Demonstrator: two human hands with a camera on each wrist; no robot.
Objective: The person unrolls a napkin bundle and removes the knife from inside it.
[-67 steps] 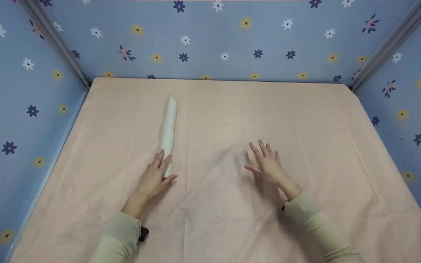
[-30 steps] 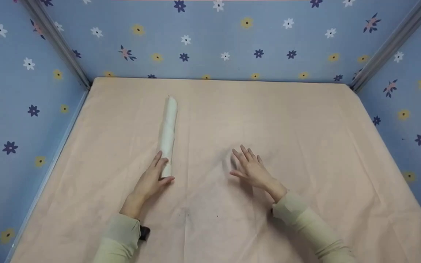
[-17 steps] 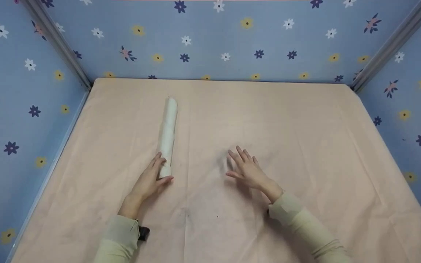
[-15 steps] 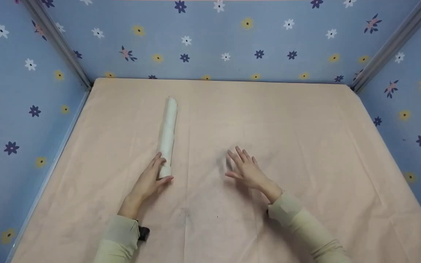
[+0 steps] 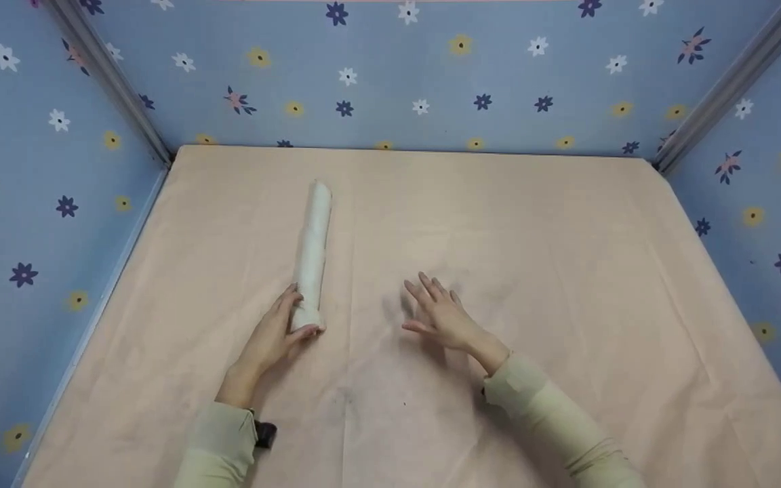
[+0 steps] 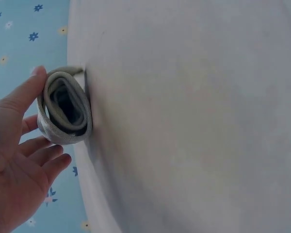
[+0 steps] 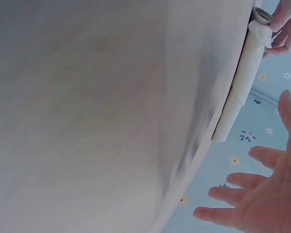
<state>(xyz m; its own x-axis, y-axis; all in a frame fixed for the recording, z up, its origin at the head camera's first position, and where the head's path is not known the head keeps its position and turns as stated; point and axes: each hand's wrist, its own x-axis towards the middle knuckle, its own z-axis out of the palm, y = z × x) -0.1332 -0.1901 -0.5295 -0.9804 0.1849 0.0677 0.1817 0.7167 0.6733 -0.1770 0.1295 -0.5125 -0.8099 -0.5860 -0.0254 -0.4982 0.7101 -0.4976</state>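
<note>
Blue floral walls (image 5: 390,81) rise on three sides, grey posts (image 5: 111,78) at far corners, round a creased, peach-draped table (image 5: 533,210).

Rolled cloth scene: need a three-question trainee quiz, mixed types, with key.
1. True or false: the right hand is touching the rolled cloth.
2. Which view shows the rolled cloth end-on and closest? A) head B) left wrist C) right wrist
3. Fill in: the left hand holds the rolled cloth at the end ____ the person. (nearest / farthest from)

Key: 1. False, it is apart from it with fingers spread. 2. B. 3. nearest.
</note>
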